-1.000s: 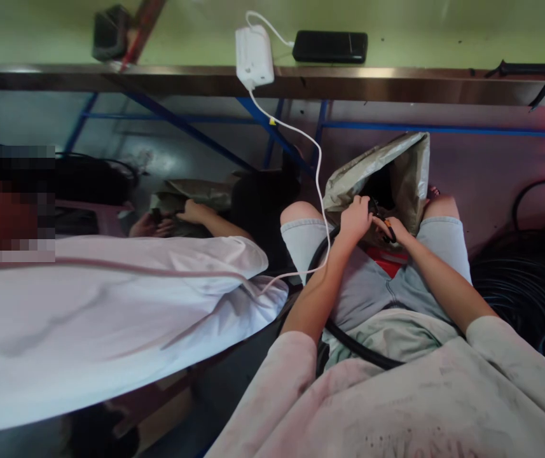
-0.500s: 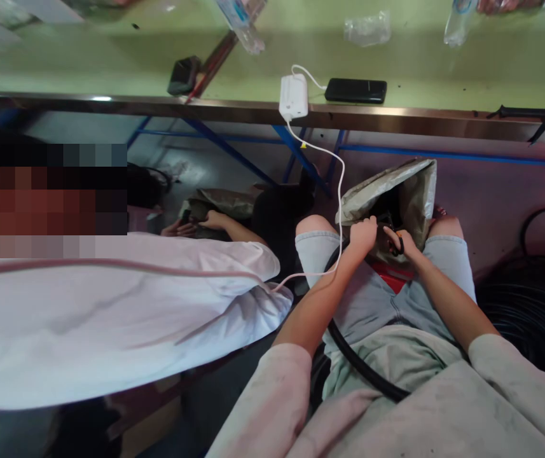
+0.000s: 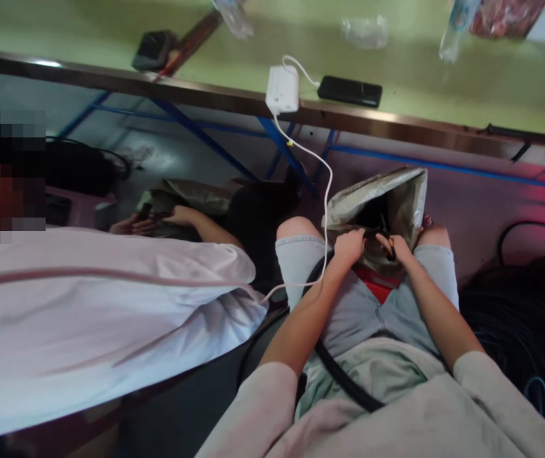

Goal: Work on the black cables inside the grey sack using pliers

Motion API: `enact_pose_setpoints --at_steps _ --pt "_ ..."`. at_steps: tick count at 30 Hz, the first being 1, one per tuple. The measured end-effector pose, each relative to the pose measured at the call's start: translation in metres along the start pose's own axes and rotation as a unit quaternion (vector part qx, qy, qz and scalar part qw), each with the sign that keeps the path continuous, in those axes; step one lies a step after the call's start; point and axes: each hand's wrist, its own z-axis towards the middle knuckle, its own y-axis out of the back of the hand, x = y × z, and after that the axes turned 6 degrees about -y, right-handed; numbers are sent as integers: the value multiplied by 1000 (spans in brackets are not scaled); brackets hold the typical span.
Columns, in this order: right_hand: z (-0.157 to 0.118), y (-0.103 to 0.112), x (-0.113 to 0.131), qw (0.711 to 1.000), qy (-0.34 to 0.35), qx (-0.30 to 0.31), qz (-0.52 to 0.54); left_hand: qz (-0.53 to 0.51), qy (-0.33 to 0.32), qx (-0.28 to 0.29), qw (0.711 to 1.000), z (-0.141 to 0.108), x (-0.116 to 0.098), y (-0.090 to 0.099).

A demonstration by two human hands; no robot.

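Head view: our left hand (image 3: 350, 248) curls closed, its hold unclear. Our right hand (image 3: 402, 249) closes around a dark tool (image 3: 391, 246) beside the bag (image 3: 351, 202).

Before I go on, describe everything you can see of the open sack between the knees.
The sack is grey-tan, creased and slightly shiny, like woven plastic or coated paper. Its mouth gapes in a rough triangle; the inside is too dark to read. It sits between the knees, below the table, with something red on its near side. The left hand is at its near edge; contact is unclear. The right hand is beside it.
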Motion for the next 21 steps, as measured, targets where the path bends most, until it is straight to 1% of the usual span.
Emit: enact_pose_setpoints --at_steps 1,4,7,11,13,16,18,21 --pt "1 -2 -1 1000 14 -6 7 -5 12 -4 1000 1 0 1" --pt "6 -7 -5 998 55 10 -2 -28 51 -6 998 6 1 4" --pt "9 -10 -8 995 83 50 -16 -49 71 -10 996 9 3 8" --pt "10 -12 -10 992 64 112 7 -64 77 -25 995 9 2 10" --pt "11 -13 -10 988 66 133 35 -68 70 -16 995 8 0 10" --pt "11 -14 -10 987 88 118 66 -62 53 1 997 7 -3 9" --pt "10 -13 -9 990 97 97 39 -49 42 2 998 6 -4 9" --pt "8 -8 -8 993 95 63 -30 -25 20 2 999 6 -3 9"
